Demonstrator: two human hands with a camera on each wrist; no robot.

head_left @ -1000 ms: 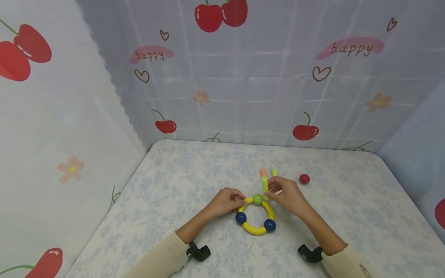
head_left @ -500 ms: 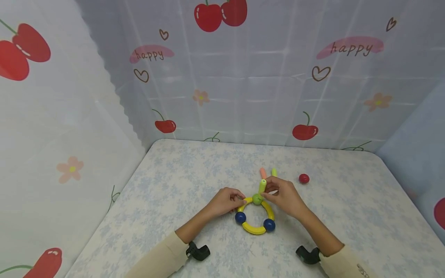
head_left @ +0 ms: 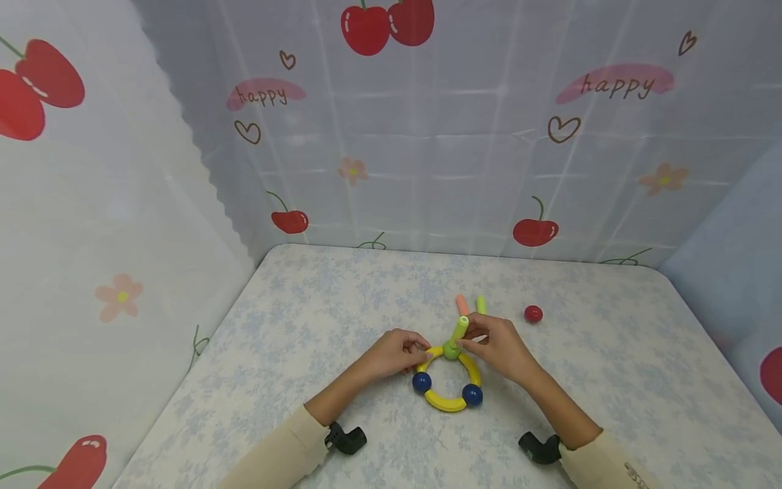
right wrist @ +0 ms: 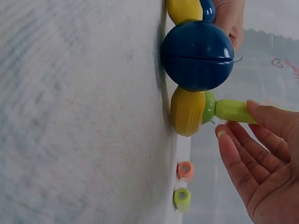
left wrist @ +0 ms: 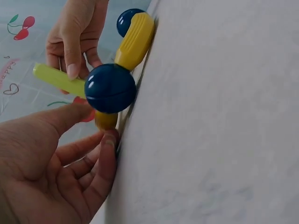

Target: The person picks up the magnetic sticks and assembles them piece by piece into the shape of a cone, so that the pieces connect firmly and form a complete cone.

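Observation:
A ring of yellow curved rods (head_left: 445, 403) joined by two blue balls (head_left: 421, 382) and one green ball (head_left: 451, 351) lies on the table. My left hand (head_left: 394, 354) pinches the ring's upper-left yellow rod (left wrist: 106, 121) between thumb and fingers. With thumb and index finger, my right hand (head_left: 502, 348) holds a straight light-green rod (head_left: 460, 329), its lower end against the green ball. In the right wrist view the rod (right wrist: 232, 111) meets the green ball (right wrist: 209, 107), and my other right-hand fingers are spread apart.
Behind my right hand lie a pink rod (head_left: 461, 303) and another light-green rod (head_left: 481, 304). A red ball (head_left: 533, 314) rests farther right on the patterned table (head_left: 342, 285). Printed curtains (head_left: 415, 136) stand along the back and sides.
My right hand has brought the light-green rod leftward from beside the green ball onto it, and the rod now tilts slightly. My left hand stays at the ring.

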